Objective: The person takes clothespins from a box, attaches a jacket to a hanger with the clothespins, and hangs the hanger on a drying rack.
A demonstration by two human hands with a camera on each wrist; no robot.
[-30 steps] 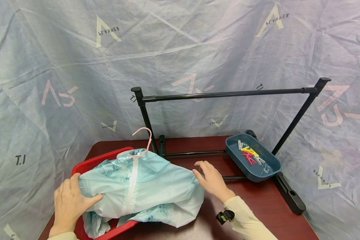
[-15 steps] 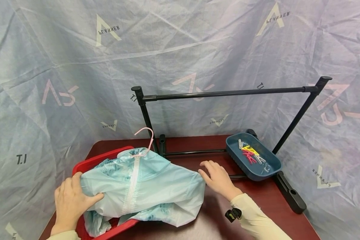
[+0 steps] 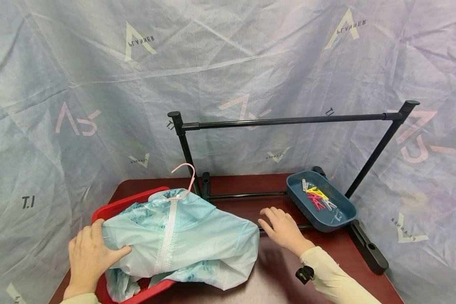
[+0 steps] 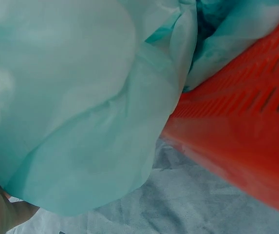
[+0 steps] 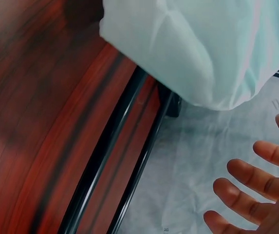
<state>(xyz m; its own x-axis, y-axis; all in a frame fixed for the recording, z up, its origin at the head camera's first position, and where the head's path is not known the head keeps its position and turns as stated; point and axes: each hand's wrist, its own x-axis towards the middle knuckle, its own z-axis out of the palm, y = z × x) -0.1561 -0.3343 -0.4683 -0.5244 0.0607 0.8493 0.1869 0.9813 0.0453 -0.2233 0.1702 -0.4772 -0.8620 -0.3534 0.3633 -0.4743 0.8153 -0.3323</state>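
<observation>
A pale blue and white zip jacket [image 3: 205, 240] lies over a red basket [image 3: 131, 197], its right side hanging past the basket. From its collar rises the hook of a pink hanger [image 3: 194, 177]. My left hand [image 3: 89, 253] rests at the jacket's left side, thumb stretched over the front and fingers along the edge. In the left wrist view, blue-green fabric [image 4: 76, 112] fills the space between thumb and fingers. My right hand [image 3: 283, 230] hovers just right of the jacket, fingers spread and holding nothing; the right wrist view shows a gap between its fingertips [image 5: 227, 190] and the fabric.
A black garment rack [image 3: 289, 121] stands behind, its rail level above the dark red table [image 3: 289, 270]. On the rack's base at right sits a blue tray [image 3: 296, 198] with several red, yellow and white clothespins [image 3: 316, 197]. A printed grey cloth [image 3: 228, 63] hangs all round.
My right hand has drawn away to the right from the jacket's side, widening the gap. The left hand and the jacket have stayed nearly still.
</observation>
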